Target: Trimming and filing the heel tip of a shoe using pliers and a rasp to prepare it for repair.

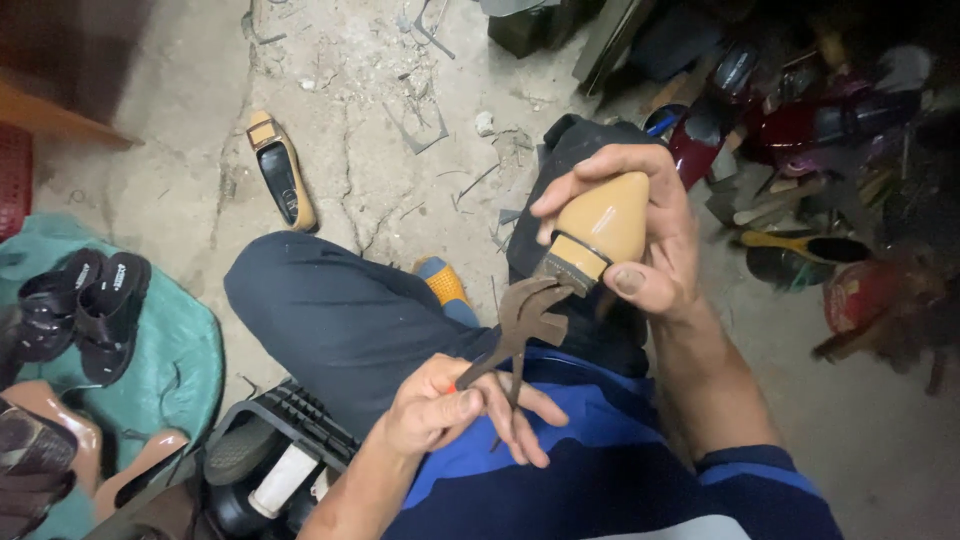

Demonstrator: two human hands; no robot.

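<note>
- Left hand (455, 410): fingers curled tight around the handles of one rusty brown metal pincers (520, 320), over the lap.
- Right hand (650, 240): wrapped around one tan glossy shoe heel piece (605, 225); the pincer head bites its dark lower edge.
- One tan flat shoe (283, 172) lies on the cracked concrete floor (380, 150).
- Two black sandals (85, 305) rest on green cloth (170, 350).

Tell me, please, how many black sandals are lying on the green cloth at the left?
2: one black sandal and a second beside it, both on the green cloth. More footwear may be hidden past the frame's left edge.
</note>
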